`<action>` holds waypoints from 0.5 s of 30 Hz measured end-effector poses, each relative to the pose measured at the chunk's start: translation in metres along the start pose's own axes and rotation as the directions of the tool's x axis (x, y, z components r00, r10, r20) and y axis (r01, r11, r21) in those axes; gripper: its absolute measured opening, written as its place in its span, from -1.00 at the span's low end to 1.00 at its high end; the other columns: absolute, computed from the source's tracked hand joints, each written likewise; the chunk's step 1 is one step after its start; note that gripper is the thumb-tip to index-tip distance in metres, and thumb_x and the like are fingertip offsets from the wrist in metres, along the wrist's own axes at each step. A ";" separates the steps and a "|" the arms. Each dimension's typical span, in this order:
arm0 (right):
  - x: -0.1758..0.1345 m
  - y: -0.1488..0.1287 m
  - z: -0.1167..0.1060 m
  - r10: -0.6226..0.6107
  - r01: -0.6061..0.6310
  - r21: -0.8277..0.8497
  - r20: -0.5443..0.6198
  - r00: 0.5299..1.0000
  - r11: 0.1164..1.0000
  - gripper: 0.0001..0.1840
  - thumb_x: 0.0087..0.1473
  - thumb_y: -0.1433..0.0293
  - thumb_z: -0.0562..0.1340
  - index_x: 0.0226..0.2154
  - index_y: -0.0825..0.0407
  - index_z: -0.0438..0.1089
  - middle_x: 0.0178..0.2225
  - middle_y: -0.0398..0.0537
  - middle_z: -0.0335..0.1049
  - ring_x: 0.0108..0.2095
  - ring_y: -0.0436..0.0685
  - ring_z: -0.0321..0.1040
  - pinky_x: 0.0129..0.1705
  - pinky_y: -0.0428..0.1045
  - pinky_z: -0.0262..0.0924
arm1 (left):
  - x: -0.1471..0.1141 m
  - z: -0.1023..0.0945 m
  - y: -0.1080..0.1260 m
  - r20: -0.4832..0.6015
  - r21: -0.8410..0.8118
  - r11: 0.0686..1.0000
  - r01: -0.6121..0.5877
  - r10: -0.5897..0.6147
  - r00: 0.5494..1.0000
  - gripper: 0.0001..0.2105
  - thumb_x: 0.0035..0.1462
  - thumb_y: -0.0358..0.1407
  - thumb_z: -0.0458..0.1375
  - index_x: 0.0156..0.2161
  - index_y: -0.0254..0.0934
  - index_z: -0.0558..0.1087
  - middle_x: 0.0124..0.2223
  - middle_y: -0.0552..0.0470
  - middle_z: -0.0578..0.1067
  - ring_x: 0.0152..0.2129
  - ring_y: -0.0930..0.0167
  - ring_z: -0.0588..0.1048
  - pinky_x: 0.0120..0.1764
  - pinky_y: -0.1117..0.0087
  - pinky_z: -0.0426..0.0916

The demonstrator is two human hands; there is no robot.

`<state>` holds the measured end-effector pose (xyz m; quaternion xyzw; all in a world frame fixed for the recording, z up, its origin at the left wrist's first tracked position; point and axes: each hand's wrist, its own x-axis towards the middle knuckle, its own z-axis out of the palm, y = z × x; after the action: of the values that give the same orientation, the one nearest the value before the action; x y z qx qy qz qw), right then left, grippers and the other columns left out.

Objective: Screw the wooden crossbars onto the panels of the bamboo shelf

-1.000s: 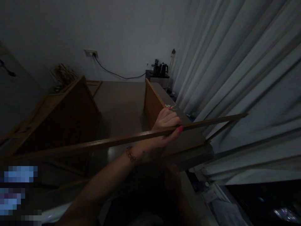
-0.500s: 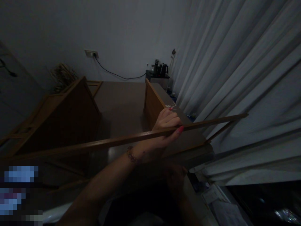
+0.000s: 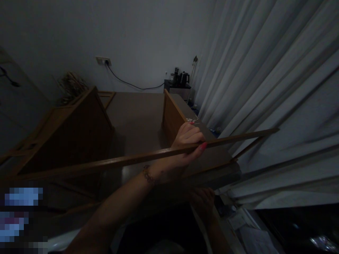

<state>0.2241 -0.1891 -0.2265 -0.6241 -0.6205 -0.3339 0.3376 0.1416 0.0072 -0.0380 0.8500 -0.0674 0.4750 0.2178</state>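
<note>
Left hand (image 3: 188, 135) clasps tight; right hand (image 3: 203, 200), in shadow below it, I can't read. Pale curtain (image 3: 265, 70) hanging to their right, wooden rail (image 3: 148, 156) across my left grasp, bracelet (image 3: 148, 175) around that wrist.

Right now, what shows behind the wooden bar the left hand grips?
Behind the wooden bar: a brown panel and, at its right end, pale curtain. A strip of the left hand is covered.
</note>
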 end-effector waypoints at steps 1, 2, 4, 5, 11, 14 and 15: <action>-0.001 0.000 0.000 -0.003 0.003 -0.004 -0.003 1.000 1.000 -0.89 0.15 0.41 0.29 -0.26 -0.14 0.42 -0.43 -0.22 0.46 -0.38 0.03 0.33 -0.13 0.03 0.09 | 0.000 0.000 0.000 -0.004 -0.001 1.000 -0.009 0.009 1.000 -0.70 0.36 -0.17 -0.16 -0.39 -0.22 0.23 -0.39 0.08 0.32 -0.34 0.40 0.29 -0.01 0.24 0.28; -0.001 0.000 0.000 -0.002 0.002 -0.007 -0.010 1.000 1.000 -0.89 0.15 0.42 0.29 -0.25 -0.14 0.42 -0.43 -0.22 0.46 -0.39 0.03 0.33 -0.13 0.03 0.09 | 0.000 0.000 0.000 -0.008 -0.003 1.000 -0.014 0.014 1.000 -0.70 0.36 -0.17 -0.16 -0.39 -0.22 0.23 -0.39 0.08 0.32 -0.34 0.40 0.29 -0.02 0.23 0.28; -0.001 -0.002 0.001 0.008 -0.008 -0.007 -0.012 1.000 1.000 -0.89 0.15 0.42 0.28 -0.25 -0.13 0.42 -0.44 -0.22 0.46 -0.39 0.03 0.32 -0.12 0.03 0.08 | 0.000 0.001 0.000 -0.014 -0.003 1.000 -0.015 0.015 1.000 -0.68 0.36 -0.16 -0.18 -0.39 -0.22 0.23 -0.39 0.07 0.32 -0.34 0.39 0.29 -0.02 0.22 0.28; -0.001 -0.003 0.001 0.016 -0.016 -0.006 -0.001 1.000 1.000 -0.90 0.16 0.43 0.28 -0.26 -0.12 0.41 -0.44 -0.21 0.47 -0.39 0.04 0.32 -0.12 0.03 0.07 | 0.000 0.001 0.000 -0.015 0.002 1.000 -0.009 0.009 1.000 -0.68 0.36 -0.16 -0.18 -0.39 -0.22 0.23 -0.39 0.07 0.33 -0.34 0.39 0.30 -0.03 0.21 0.28; 0.008 -0.019 0.004 0.116 -0.118 0.032 0.070 0.991 0.992 -0.79 0.27 0.37 0.14 -0.42 -0.06 0.38 -0.50 -0.20 0.45 -0.41 0.04 0.27 -0.16 0.04 -0.02 | 0.000 0.001 0.001 -0.007 0.007 1.000 0.006 -0.006 1.000 -0.66 0.36 -0.14 -0.19 -0.40 -0.22 0.24 -0.39 0.07 0.32 -0.35 0.39 0.31 0.02 0.23 0.27; 0.012 -0.027 0.004 0.183 -0.186 0.026 0.109 0.977 0.982 -0.68 0.30 0.34 0.09 -0.49 -0.04 0.33 -0.55 -0.18 0.39 -0.43 0.06 0.23 -0.18 0.04 -0.04 | 0.000 0.001 0.001 -0.005 0.010 1.000 0.000 0.000 1.000 -0.66 0.36 -0.15 -0.19 -0.40 -0.23 0.23 -0.40 0.08 0.32 -0.34 0.40 0.30 0.02 0.24 0.26; 0.013 -0.028 0.004 0.200 -0.205 0.028 0.121 0.972 0.978 -0.66 0.31 0.33 0.08 -0.50 -0.03 0.32 -0.56 -0.18 0.37 -0.43 0.06 0.22 -0.20 0.04 -0.04 | 0.000 0.001 0.000 -0.002 0.009 1.000 0.000 0.000 1.000 -0.66 0.36 -0.15 -0.19 -0.39 -0.23 0.24 -0.39 0.07 0.32 -0.33 0.40 0.31 0.01 0.23 0.27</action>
<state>0.1958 -0.1785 -0.2179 -0.6959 -0.5791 -0.2476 0.3451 0.1420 0.0066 -0.0381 0.8505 -0.0651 0.4760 0.2142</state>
